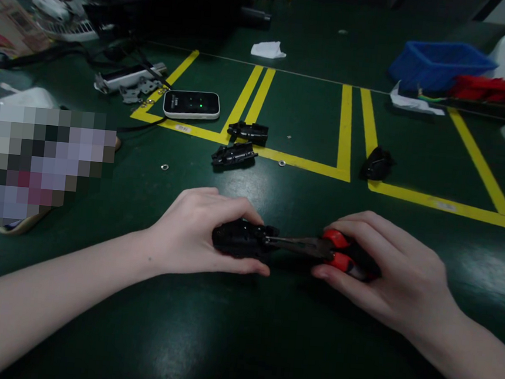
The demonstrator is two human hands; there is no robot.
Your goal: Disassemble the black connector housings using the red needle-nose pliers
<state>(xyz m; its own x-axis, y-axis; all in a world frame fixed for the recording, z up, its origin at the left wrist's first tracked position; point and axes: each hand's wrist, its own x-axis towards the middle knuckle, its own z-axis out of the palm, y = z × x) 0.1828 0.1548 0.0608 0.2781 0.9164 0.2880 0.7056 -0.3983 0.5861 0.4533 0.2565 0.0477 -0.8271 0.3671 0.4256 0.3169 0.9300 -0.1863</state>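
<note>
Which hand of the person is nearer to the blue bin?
Right. The right hand is nearly straight in front of the blue bin; the left hand is also in front, but well to the left.

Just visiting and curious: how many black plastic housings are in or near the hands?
4: a black plastic housing in the left hand, two just beyond it, one farther right by yellow tape. Others may be hidden.

Head-worn view, looking forward and down, over green worktop [222, 334], near both hands [198, 226] [407, 271]
</note>
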